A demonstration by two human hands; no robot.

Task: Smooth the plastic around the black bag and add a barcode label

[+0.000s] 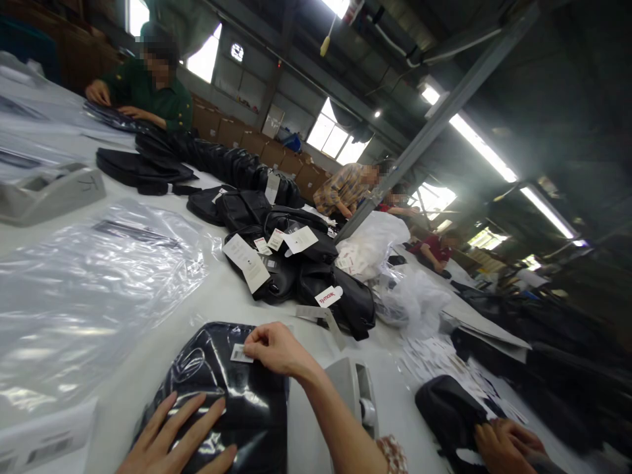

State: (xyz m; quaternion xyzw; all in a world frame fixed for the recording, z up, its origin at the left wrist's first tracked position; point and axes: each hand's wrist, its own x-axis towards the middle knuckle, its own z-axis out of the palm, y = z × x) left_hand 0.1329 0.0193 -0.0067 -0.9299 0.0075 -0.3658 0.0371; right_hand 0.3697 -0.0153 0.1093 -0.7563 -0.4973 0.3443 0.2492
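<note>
A black bag in clear plastic wrap (266, 411) lies in front of me on the white table. My left hand (172, 441) rests on its lower left part with the fingers spread. Near the bag's top edge, my right hand (269, 345) pinches a small white barcode label (240, 353), which lies against the plastic. A grey tape dispenser (353, 388) stands just right of the bag, partly behind my right forearm. At the lower left is a sheet with printed barcodes (49, 441).
Black bags with paper tags (276, 270) are heaped beyond my hands. Clear plastic bags (118, 263) cover the left side. Another grey dispenser (54, 191) stands far left. A co-worker's hands (508, 441) hold a black bag (451, 411) at right. A slanted metal post (434, 125) rises beyond the heap.
</note>
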